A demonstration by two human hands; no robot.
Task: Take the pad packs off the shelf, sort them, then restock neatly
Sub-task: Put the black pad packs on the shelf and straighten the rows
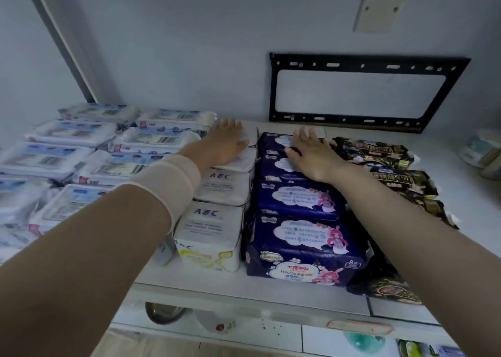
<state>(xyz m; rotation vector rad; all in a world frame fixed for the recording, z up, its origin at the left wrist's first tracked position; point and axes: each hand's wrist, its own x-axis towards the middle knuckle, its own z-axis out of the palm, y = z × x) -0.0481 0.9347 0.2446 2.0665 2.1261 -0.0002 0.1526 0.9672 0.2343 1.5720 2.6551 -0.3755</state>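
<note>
A person's left hand is lying flat with fingers straight on the rearmost of the white ABC packs, covering most of that pack's top. The right hand is pressing with fingers spread on the rearmost of the navy packs — neither hand is curling round anything. The left forearm, with its pale cuff, is crossing over the nearer blue-and-white packs, and the right forearm is hiding part of the black-and-gold packs. The small print on every pack is blurring past reading. All four kinds are sitting in front-to-back rows on the white shelf, rows touching or just beside one another. Bare shelf is showing along the front lip, behind the rows, and to the right, where some pale packs are being cut off by the frame edge. A black metal bracket and a beige cover plate are hanging on the pale wall behind, and a grey post is rising at left. Below the shelf, a rounded metal object and something green are showing — too blurred to identify.
</note>
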